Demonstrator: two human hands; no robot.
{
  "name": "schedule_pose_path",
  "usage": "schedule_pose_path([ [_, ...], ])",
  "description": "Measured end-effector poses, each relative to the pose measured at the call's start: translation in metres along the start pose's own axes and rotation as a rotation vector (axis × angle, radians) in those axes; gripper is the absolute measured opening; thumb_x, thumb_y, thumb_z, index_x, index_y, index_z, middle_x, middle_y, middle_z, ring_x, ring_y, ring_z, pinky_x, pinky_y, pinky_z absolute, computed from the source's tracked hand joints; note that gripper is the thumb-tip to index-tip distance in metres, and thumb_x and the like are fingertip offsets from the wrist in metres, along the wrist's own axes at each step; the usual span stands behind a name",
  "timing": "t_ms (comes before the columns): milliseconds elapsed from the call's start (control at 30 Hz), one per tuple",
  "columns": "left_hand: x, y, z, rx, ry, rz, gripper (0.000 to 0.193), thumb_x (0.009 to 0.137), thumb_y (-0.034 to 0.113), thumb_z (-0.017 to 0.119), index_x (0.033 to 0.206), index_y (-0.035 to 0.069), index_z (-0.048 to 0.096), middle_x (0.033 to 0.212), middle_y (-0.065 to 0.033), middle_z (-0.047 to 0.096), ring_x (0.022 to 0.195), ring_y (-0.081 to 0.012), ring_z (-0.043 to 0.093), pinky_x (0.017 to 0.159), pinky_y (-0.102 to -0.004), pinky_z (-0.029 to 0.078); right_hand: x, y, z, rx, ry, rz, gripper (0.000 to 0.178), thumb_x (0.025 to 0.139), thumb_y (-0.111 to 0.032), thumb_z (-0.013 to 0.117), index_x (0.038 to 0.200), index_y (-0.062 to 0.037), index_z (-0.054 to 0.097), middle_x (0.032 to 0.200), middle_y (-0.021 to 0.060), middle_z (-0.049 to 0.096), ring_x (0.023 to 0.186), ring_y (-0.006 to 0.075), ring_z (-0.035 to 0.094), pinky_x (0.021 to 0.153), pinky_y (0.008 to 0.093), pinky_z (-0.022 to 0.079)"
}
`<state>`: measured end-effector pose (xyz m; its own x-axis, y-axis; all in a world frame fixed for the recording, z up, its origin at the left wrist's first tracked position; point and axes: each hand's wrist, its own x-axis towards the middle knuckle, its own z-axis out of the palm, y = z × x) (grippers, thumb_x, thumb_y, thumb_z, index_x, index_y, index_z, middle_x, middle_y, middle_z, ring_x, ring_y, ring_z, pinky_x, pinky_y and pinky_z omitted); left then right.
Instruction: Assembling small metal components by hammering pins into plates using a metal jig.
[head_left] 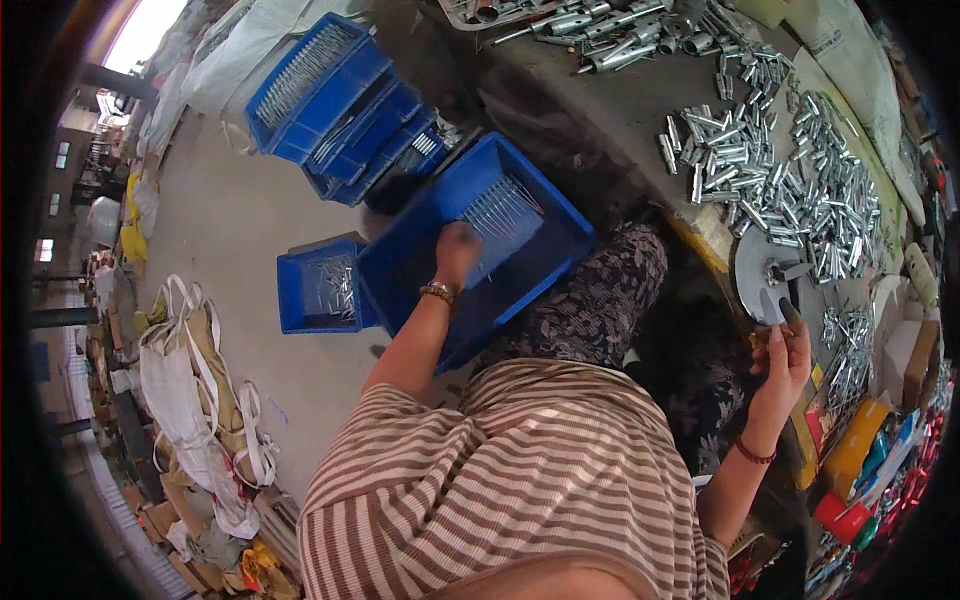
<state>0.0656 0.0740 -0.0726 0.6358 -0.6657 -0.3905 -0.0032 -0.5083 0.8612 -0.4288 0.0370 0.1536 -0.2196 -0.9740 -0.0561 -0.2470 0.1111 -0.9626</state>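
My left hand (459, 256) is over a large blue plastic bin (410, 240) that rests by my lap. Its fingers look curled together, with dark, blurred tips, and hide anything they hold. Just beyond them, a row of thin metal rods (503, 207) lies side by side in the bin. My right hand (783, 357) is raised at the edge of the workbench, fingers stretched and partly apart, with dark coverings on some fingertips. They are nearest a round grey metal disc (752, 268) with a small fixture at its middle. I see nothing held in that hand.
Stacked blue bins (300, 135) with metal parts stand at the far left. A smaller blue bin (305, 318) of metal pieces sits on the floor. Silvery metal sleeves (735, 165) are heaped on the workbench (600, 110). Pale woven sacks (185, 385) lie at left.
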Motion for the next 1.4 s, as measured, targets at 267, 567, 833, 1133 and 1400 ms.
schedule_pose_path([
  [267,0.053,-0.052,0.009,-0.065,0.152,-0.171,0.042,0.089,0.003,0.077,0.126,0.005,0.057,0.079,-0.0088,0.066,0.057,-0.0162,0.060,0.051,-0.0329,0.050,0.000,-0.004,0.002,0.036,-0.013,-0.009,0.034,0.103,-0.014,0.063,0.135,-0.0041,0.065,0.092,0.0000,0.066,0.069,0.0045,0.057,0.055,0.0185,0.042],
  [567,0.059,-0.072,0.002,0.384,0.300,0.254,0.044,0.091,0.025,0.079,0.125,0.001,0.065,0.118,-0.0211,0.073,0.110,-0.0370,0.070,0.096,-0.0464,0.052,-0.005,-0.004,0.008,0.093,-0.014,0.077,0.026,0.102,-0.013,0.065,0.126,-0.0041,0.067,0.089,0.0009,0.071,0.068,0.0049,0.060,0.055,0.0193,0.044],
  [833,-0.008,0.142,0.070,-0.008,0.200,0.739,0.028,0.097,0.023,0.075,0.115,0.002,0.069,0.105,-0.0109,0.070,0.088,-0.0209,0.064,0.076,-0.0365,0.051,-0.010,-0.014,-0.004,0.151,-0.052,0.095,0.025,0.102,-0.012,0.065,0.125,-0.0032,0.067,0.092,0.0018,0.072,0.069,0.0048,0.061,0.056,0.0193,0.046],
  [1133,-0.085,0.275,0.142,0.685,-0.009,1.220,0.052,0.088,0.033,0.081,0.130,0.005,0.067,0.120,-0.0155,0.063,0.117,-0.0361,0.057,0.102,-0.0460,0.045,-0.009,-0.001,0.017,-0.005,-0.095,-0.214,0.020,0.097,-0.011,0.072,0.113,0.0013,0.070,0.090,0.0037,0.069,0.074,0.0082,0.064,0.063,0.0261,0.051],
  [1400,-0.082,0.249,0.173,0.277,-0.119,1.174,0.037,0.094,0.010,0.072,0.129,0.003,0.064,0.112,-0.0139,0.062,0.098,-0.0276,0.062,0.090,-0.0385,0.050,-0.008,-0.025,-0.067,-0.494,0.451,-0.402,0.020,0.089,-0.008,0.071,0.108,-0.0055,0.066,0.093,0.0140,0.064,0.077,0.0332,0.067,0.067,0.0427,0.054],
])
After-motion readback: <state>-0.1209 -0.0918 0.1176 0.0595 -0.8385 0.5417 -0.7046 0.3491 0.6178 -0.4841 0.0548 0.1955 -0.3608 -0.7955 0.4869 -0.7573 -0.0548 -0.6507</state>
